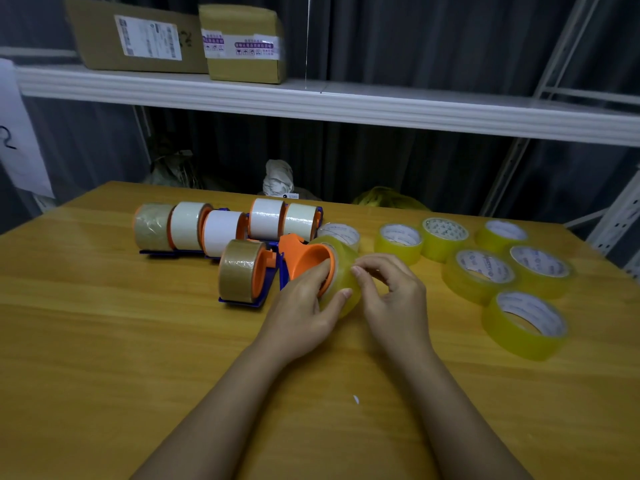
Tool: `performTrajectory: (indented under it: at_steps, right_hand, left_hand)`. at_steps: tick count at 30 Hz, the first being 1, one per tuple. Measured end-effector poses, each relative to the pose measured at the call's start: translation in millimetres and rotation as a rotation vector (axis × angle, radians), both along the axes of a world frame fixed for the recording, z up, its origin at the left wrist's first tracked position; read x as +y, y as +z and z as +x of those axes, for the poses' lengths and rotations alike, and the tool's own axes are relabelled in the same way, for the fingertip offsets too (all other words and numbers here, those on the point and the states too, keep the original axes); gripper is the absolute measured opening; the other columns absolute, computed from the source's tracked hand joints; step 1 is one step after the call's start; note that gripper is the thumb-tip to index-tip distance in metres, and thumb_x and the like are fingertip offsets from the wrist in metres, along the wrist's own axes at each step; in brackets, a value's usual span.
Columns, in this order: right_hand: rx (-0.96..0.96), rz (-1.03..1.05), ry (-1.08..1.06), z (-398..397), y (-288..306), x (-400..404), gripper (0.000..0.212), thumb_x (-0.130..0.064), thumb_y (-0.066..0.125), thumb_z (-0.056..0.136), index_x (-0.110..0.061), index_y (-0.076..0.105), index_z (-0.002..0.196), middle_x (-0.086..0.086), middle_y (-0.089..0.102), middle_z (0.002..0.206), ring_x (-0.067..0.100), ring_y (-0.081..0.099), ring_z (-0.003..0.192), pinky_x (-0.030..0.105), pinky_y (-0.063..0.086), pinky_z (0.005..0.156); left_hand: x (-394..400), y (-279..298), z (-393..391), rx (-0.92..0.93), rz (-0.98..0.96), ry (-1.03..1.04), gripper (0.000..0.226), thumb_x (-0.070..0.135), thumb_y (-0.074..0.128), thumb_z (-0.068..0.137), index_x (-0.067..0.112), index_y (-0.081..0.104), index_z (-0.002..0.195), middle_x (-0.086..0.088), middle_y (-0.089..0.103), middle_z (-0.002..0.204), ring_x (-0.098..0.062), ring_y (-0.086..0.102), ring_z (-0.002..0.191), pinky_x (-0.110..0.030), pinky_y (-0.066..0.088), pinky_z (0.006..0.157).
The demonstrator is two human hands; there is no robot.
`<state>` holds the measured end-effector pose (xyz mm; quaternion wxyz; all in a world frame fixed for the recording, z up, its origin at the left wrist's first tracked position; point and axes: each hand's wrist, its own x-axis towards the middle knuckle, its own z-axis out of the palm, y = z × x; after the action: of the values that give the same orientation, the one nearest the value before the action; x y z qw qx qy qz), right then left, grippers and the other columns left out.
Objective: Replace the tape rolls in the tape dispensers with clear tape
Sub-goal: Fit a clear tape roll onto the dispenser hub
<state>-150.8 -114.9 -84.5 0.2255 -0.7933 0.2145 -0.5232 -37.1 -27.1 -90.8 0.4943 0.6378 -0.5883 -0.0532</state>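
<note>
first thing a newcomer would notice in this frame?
Both hands meet at table centre: the left hand grips an orange dispenser hub wearing a clear tape roll, and the right hand picks at that roll's surface. Loose clear rolls lie to the right, loaded dispensers to the left.

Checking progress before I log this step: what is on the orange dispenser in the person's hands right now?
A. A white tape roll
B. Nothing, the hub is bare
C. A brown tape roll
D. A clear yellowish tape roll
D. The left hand grips the orange dispenser, and a clear yellowish tape roll sits around its hub, with the right hand picking at the roll's surface.
</note>
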Motion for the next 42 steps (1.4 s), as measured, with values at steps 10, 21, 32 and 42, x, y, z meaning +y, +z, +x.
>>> performTrajectory:
  at_steps: [10,21,32,42]
  right_hand:
    - [0.0,0.326,0.028,-8,9,-6,0.028,-0.004,0.058,0.092,-0.029,0.056,0.078,-0.007,0.062,0.078,0.01,0.057,0.072,0.018,0.045,0.064]
    - [-0.044,0.502,0.184,-6,16,-1,0.023,-0.001,0.049,0.097,-0.017,0.054,0.082,-0.004,0.056,0.074,-0.005,0.053,0.065,0.011,0.043,0.066]
    - [-0.033,0.785,0.234,-7,21,-2,0.021,-0.005,0.047,0.099,-0.012,0.059,0.083,-0.01,0.062,0.057,0.003,0.056,0.056,0.015,0.047,0.056]
    - [0.029,0.886,0.142,-8,20,-5,0.019,-0.005,0.046,0.1,-0.008,0.06,0.087,0.0,0.053,0.063,0.001,0.047,0.05,0.012,0.042,0.049]
  left_hand:
    - [2,1,1,0.054,0.057,-0.045,0.043,0.045,0.053,0.088,0.023,0.055,0.125,0.006,0.065,0.099,-0.011,0.063,0.085,-0.043,0.053,0.072]
    - [7,8,1,0.089,0.058,-0.012,0.025,0.052,0.048,0.083,0.031,0.053,0.094,0.006,0.057,0.084,-0.01,0.055,0.074,-0.033,0.048,0.061]
    - [5,17,11,0.51,0.076,0.053,0.069,0.081,0.038,0.077,0.016,0.053,0.062,-0.004,0.047,0.063,-0.015,0.046,0.061,-0.031,0.033,0.065]
    - [4,17,22,0.614,0.026,0.037,0.061,0.078,0.035,0.075,0.024,0.055,0.055,0.0,0.054,0.06,-0.02,0.054,0.066,-0.04,0.038,0.072]
